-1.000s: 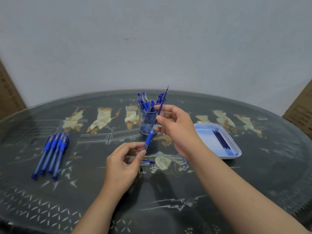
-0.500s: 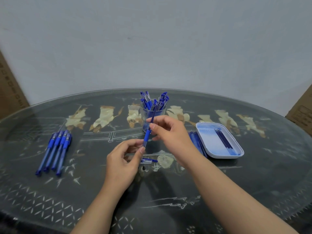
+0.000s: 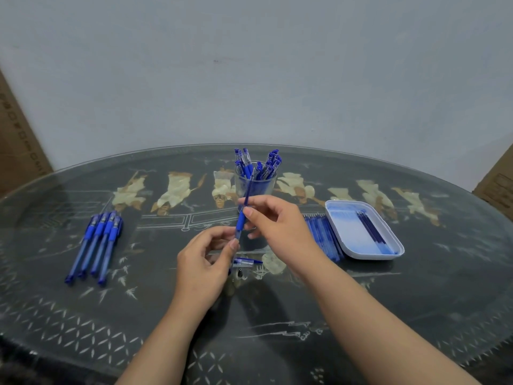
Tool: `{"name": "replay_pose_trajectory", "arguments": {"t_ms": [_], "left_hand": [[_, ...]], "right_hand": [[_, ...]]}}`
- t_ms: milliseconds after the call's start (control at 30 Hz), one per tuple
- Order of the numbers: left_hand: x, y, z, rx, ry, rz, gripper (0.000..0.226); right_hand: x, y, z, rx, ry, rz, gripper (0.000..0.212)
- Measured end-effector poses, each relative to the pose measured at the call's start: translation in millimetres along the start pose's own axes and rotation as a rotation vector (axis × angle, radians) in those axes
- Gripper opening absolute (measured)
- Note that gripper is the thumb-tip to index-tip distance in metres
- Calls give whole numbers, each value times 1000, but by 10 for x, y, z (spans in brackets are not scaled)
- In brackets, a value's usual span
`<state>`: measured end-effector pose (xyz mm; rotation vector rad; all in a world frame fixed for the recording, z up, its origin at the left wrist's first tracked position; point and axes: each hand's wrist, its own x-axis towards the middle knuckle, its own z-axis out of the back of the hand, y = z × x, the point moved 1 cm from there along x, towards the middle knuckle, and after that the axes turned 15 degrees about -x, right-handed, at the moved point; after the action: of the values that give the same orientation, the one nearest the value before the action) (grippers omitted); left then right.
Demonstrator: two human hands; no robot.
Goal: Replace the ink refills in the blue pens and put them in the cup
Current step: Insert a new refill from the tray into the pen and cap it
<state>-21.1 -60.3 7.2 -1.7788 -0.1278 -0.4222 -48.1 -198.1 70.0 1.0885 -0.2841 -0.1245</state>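
Two hands meet mid-frame above the dark inlaid surface (image 3: 416,301): the right hand (image 3: 273,226) pinches a blue pen (image 3: 240,221) at its grip, the left hand (image 3: 205,257) pinches its lower tip. Behind stands the pen-filled cup (image 3: 263,187); four capped pens (image 3: 97,243) lie left, a white tray (image 3: 347,226) right.

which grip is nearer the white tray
Right. The right grip is just left of the tray; the left grip is farther left, beyond the held pen.

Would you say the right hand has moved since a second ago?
Yes: the right hand sank from rim level of the clear pen cup towards its base.
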Motion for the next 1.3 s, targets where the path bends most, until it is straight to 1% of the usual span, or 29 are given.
{"name": "replay_pose_trajectory", "arguments": {"t_ms": [133,200,233,300,367,433,500,533,600,667,733,800,867,1000,1133,1300], "left_hand": [[-2,-1,1,2,-5,7,29],[-5,-5,9,7,-16,11,29],[-8,-12,14,6,-28,14,29],[-13,-34,24,-15,-69,22,29],[-16,-57,31,-33,-110,32,25],[-45,-86,23,-42,-121,52,21],[-99,-110,2,-42,-109,69,20],[-123,-116,-4,-35,-103,68,21],[-163,-117,-12,-22,-99,60,24],[-184,-112,-11,0,-95,56,24],[-196,-112,-13,18,-89,46,24],[-204,-107,-14,37,-78,30,26],[-202,-92,-14,68,-63,7,28],[-167,-52,-8,97,-43,-9,30],[-115,-42,-11,124,-26,-23,31],[-53,-10,-12,122,-9,-12,31]], "right_hand": [[-20,-42,-9,8,-10,-6,20],[-68,-138,-25,-54,-39,-14,17],[-107,-209,-42,-131,-58,-7,14],[-216,-367,-98,-383,-77,39,10],[-320,-497,-180,-631,-46,111,16],[-383,-574,-261,-772,-3,152,19],[-399,-590,-307,-817,-1,163,14],[-388,-589,-315,-791,-17,159,11],[-370,-550,-289,-633,-85,108,5],[-348,-472,-218,-399,-151,17,5],[-324,-345,-136,-123,-164,-64,7],[-310,-187,-72,161,-157,-83,8],[-289,-55,-31,321,-148,-62,8],[-256,61,16,333,-127,-28,8],[-200,81,69,312,-124,-37,7],[-139,47,138,255,-60,-36,8]]}}
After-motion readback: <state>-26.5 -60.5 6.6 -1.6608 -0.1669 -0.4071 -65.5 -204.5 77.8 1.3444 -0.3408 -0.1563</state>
